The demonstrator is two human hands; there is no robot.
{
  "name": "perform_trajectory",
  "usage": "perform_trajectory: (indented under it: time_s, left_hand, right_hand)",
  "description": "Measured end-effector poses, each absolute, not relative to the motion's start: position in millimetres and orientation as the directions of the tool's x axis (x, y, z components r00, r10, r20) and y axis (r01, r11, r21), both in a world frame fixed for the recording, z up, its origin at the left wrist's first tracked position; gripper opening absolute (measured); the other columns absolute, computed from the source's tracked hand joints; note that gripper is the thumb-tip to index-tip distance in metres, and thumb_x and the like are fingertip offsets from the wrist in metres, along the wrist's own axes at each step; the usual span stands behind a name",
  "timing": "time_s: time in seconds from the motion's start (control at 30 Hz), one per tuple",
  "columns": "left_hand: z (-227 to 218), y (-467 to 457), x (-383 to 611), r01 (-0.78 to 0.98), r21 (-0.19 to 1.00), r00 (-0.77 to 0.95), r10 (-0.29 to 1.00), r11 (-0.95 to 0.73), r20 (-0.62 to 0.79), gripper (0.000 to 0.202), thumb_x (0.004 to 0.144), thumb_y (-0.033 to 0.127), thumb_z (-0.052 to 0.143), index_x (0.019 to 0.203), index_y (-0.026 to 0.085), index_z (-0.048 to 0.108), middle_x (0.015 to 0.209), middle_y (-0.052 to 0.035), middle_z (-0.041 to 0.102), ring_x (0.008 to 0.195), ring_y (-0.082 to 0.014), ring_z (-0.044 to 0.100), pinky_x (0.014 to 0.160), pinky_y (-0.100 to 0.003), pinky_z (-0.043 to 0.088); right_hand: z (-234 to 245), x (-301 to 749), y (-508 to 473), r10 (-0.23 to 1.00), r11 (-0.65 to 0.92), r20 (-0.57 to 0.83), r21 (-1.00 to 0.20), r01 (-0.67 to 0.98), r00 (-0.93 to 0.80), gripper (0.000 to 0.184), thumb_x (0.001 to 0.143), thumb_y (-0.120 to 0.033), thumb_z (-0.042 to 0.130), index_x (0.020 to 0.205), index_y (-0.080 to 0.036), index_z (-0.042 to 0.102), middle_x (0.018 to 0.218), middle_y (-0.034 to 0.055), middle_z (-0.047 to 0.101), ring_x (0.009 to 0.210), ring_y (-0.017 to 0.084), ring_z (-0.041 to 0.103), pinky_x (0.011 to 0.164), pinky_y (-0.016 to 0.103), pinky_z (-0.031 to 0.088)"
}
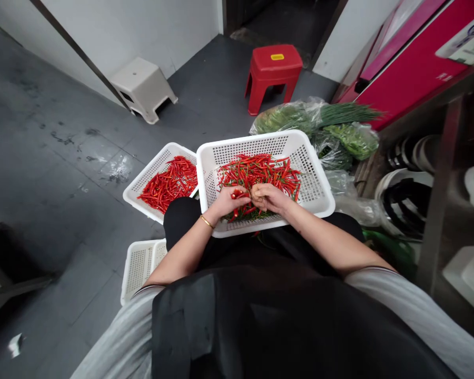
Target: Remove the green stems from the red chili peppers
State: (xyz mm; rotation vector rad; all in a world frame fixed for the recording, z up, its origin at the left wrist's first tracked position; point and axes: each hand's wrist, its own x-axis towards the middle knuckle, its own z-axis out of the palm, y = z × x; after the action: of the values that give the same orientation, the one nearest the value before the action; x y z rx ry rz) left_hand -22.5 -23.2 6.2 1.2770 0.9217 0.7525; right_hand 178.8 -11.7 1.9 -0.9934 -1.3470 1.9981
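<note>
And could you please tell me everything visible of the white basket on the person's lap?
The basket is white, rectangular, seemingly plastic, with rounded corners and perforated walls. It rests upright on the thighs beside another basket, holding red chillies, some with green stems. The left hand and right hand are close together over it.

Left hand: curls in a loose grip, facing its partner.
Right hand: tightly bunched, just beside the left.
Forearms: bare, stretched forward, converging.
</note>
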Motion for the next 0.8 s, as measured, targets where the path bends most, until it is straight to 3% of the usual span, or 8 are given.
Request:
perform_trajectory:
  time_s: [0.07,0.17,0.23,0.33,0.43,0.57,0.67,0.8]
  left_hand:
    - [6.7,-21.2,-33.9,-0.176,0.926,0.394,0.886,0.333,-0.244,0.031,0.067,0.039,0.076,0.077,0.014,0.061,0.051,0.0052,0.048,0.04,-0.0051,0.037,0.041,-0.02,0.026]
    - [6.5,-14.7,-49.2,-0.434,0.799,0.351,0.895,0.416,-0.275,0.032,0.066,0.041,0.074,0.069,0.015,0.057,0.05,0.0041,0.047,0.038,-0.0037,0.032,0.036,-0.018,0.019]
    - [5.5,-10.9,-54.4,-0.469,0.779,0.323,0.901,0.417,-0.288,0.03,0.064,0.036,0.076,0.065,0.014,0.055,0.052,0.0022,0.05,0.04,-0.004,0.037,0.036,-0.018,0.023]
    - [0.5,-8.7,-52.8,-0.371,0.816,0.242,0.894,0.443,-0.376,0.027,0.059,0.025,0.08,0.064,0.014,0.056,0.051,0.0024,0.052,0.042,-0.0057,0.043,0.039,-0.019,0.032]
    - [-8.0,-8.3,-43.3,-0.219,0.861,0.159,0.888,0.458,-0.432,0.032,0.051,0.021,0.084,0.072,0.014,0.062,0.056,0.0019,0.057,0.051,-0.0099,0.053,0.049,-0.023,0.043]
    - [-13.1,-7.3,-28.5,-0.014,0.922,0.249,0.895,0.387,-0.371,0.033,0.05,0.023,0.085,0.072,0.013,0.064,0.064,0.0009,0.061,0.064,-0.013,0.057,0.066,-0.028,0.048]
    - [-5.6,-8.9,-23.1,0.108,0.956,0.298,0.909,0.272,-0.292,0.03,0.054,0.03,0.083,0.065,0.013,0.06,0.06,0.0029,0.057,0.059,-0.0105,0.051,0.063,-0.026,0.044]
    - [16.5,-14.4,-26.3,0.125,0.982,0.461,0.868,0.139,-0.182,0.026,0.06,0.029,0.08,0.067,0.013,0.061,0.06,0.0034,0.054,0.057,-0.009,0.047,0.058,-0.024,0.041]
  right_hand:
    - [-0.1,178.0,0.3,0.755,-0.229,-0.382,-0.915,0.332,-0.533,0.031,0.077,-0.047,0.062,0.068,-0.019,0.055,0.054,-0.0018,0.054,0.049,0.013,0.053,0.048,0.024,0.044]
    - [-6.7,163.3,19.2,0.847,0.11,-0.368,-0.586,0.803,-0.385,0.028,0.075,-0.044,0.071,0.081,-0.018,0.066,0.079,0.0065,0.07,0.076,0.019,0.065,0.068,0.027,0.049]
    - [-14.3,146.4,26.6,0.874,0.212,-0.322,-0.421,0.882,-0.364,0.029,0.076,-0.042,0.071,0.091,-0.017,0.068,0.092,0.0092,0.072,0.085,0.021,0.066,0.073,0.027,0.048]
    - [-20.9,129.2,30.3,0.864,0.211,-0.35,-0.4,0.892,-0.362,0.018,0.081,-0.034,0.068,0.08,-0.016,0.068,0.083,0.0089,0.073,0.078,0.019,0.067,0.069,0.026,0.048]
    - [-11.1,134.9,28.6,0.889,0.07,-0.322,-0.604,0.794,-0.324,0.017,0.085,-0.028,0.063,0.073,-0.016,0.065,0.061,0.0021,0.066,0.059,0.014,0.063,0.06,0.023,0.049]
    - [13.8,151.7,20.0,0.915,-0.132,-0.282,-0.884,0.449,-0.288,0.018,0.083,-0.031,0.066,0.075,-0.016,0.061,0.048,-0.0044,0.057,0.042,0.01,0.054,0.045,0.02,0.047]
    - [20.6,153.4,11.1,0.903,-0.266,-0.323,-0.938,0.22,-0.283,0.025,0.075,-0.035,0.074,0.072,-0.016,0.058,0.051,-0.0032,0.059,0.041,0.009,0.055,0.042,0.02,0.048]
    - [15.9,149.1,-3.4,0.826,-0.466,-0.379,-0.876,-0.125,-0.417,0.04,0.064,-0.044,0.081,0.066,-0.017,0.051,0.05,-0.0058,0.054,0.036,0.006,0.048,0.034,0.018,0.042]
